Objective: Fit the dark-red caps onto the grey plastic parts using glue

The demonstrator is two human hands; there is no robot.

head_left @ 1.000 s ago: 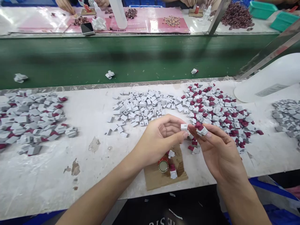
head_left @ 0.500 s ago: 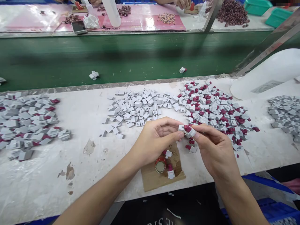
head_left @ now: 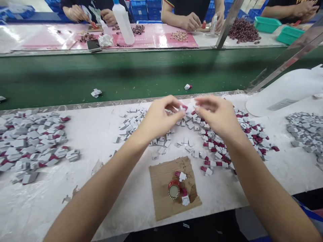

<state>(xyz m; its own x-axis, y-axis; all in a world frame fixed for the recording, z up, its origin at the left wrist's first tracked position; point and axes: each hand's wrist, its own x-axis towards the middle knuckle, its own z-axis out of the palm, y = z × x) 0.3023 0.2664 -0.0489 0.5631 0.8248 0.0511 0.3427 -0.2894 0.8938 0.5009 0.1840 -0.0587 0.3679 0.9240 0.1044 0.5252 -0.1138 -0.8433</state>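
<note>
My left hand (head_left: pixel 161 116) is over the far side of the grey block pile, thumb and fingers closed on a small grey-and-maroon plastic piece (head_left: pixel 184 107). Facing it, my right hand (head_left: pixel 218 116) hovers above the grey-and-maroon pieces (head_left: pixel 214 146). Motion smears its fingertips, so whether they grip anything cannot be made out. Loose grey blocks (head_left: pixel 131 126) lie partly hidden under my left hand and forearm. Closer to me, a cardboard piece (head_left: pixel 161 201) bears a red bottle-cap-like ring (head_left: pixel 174 190) and two grey-and-maroon pieces (head_left: pixel 185 199).
Another grey-and-maroon pile (head_left: pixel 32 141) is at left, and grey parts (head_left: pixel 305 131) lie at right near a large white bottle (head_left: pixel 290 90). A green belt (head_left: pixel 138 75) runs behind the table. Co-workers' hands (head_left: pixel 191 22) work at the opposite bench. A metal post (head_left: pixel 227 25) stands there.
Both hands have moved away from me, from near the cardboard to over the piles, and separated slightly. The view has tilted up. Several grey blocks now lie scattered nearer the cardboard.
</note>
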